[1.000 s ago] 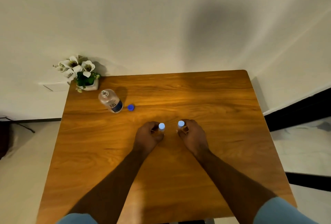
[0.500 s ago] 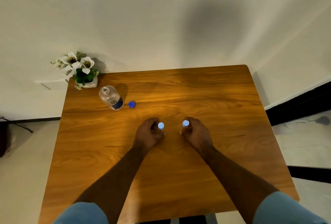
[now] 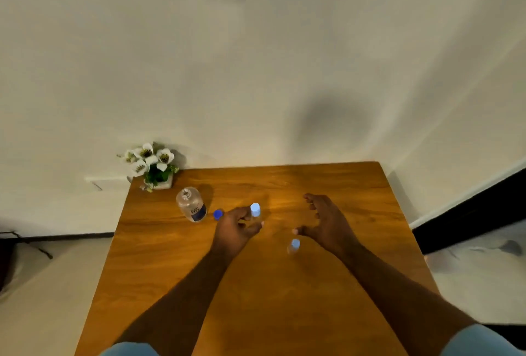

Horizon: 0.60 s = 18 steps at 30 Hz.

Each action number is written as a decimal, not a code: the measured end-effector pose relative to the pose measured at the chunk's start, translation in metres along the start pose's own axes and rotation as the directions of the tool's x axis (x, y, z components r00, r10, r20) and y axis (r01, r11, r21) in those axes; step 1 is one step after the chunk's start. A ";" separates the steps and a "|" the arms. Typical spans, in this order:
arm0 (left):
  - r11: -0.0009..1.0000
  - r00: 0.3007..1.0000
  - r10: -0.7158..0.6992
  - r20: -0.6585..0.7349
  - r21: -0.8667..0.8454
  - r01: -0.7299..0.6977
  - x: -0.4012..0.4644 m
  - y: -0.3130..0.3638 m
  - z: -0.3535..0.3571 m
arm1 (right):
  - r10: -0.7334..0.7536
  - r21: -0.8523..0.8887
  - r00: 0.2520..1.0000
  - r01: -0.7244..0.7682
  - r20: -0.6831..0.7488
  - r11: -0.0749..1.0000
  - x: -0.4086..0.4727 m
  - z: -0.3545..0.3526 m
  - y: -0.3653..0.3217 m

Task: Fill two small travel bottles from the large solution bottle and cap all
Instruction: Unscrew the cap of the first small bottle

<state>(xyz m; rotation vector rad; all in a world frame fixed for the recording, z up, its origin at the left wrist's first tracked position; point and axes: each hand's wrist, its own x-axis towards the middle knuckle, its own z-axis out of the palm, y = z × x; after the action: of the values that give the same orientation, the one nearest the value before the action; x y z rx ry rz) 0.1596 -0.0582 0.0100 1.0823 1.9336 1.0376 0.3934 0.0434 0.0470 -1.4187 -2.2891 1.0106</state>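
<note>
A square wooden table w/ warm orange-brown grain sits against a plain off-white wall. Left hand is curled round a small clear travel bottle w/ a pale blue cap – fingers wrap the body, thumb tip shows on the near side, cap pokes up above the knuckles, bottle upright. Right hand is spread wide, fingers loosely arched and apart, holding nothing; it hovers over or near the table top, can't tell if it touches. Just near-side of the right thumb stands the second small clear travel bottle w/ a pale blue cap, upright on the table, free of both hands and close to the right wrist, blurred so detail is lost. To the left, toward the far-left part of the table, the large clear solution bottle w/ a dark blue label stands uncapped, its open neck visible at the top. Its small round blue cap lies on the table between the large bottle and the left hand – just beside the knuckles. At the far-left corner sits a small white pot of white artificial flowers w/ green leaves. Pale blue sleeves show at the bottom edge on both arms.
</note>
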 end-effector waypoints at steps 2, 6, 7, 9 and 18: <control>0.997 0.997 0.069 -0.043 -0.030 -0.070 0.010 0.028 -0.015 | -0.056 -0.021 0.998 0.055 -0.040 0.998 0.016 -0.030 -0.033; 0.976 0.973 0.205 -0.103 -0.052 -0.211 0.027 0.088 -0.053 | -0.228 -0.044 0.964 0.224 -0.135 0.973 0.038 -0.091 -0.109; 0.965 0.961 0.249 -0.121 -0.049 -0.257 0.030 0.107 -0.063 | -0.260 -0.046 0.951 0.256 -0.166 0.966 0.041 -0.107 -0.129; 0.935 0.928 0.341 -0.148 -0.043 -0.351 0.031 0.145 -0.084 | -0.301 -0.056 0.928 0.296 -0.222 0.954 0.042 -0.136 -0.168; 0.791 0.780 0.602 -0.171 -0.007 -0.612 0.013 0.304 -0.154 | -0.487 -0.170 0.816 0.456 -0.311 0.873 0.020 -0.239 -0.318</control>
<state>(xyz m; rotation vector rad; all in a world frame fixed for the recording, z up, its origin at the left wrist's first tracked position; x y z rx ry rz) 0.1299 0.0078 0.3430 1.6952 1.6741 1.5606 0.2991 0.0717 0.4325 -0.8811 -2.2616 0.4675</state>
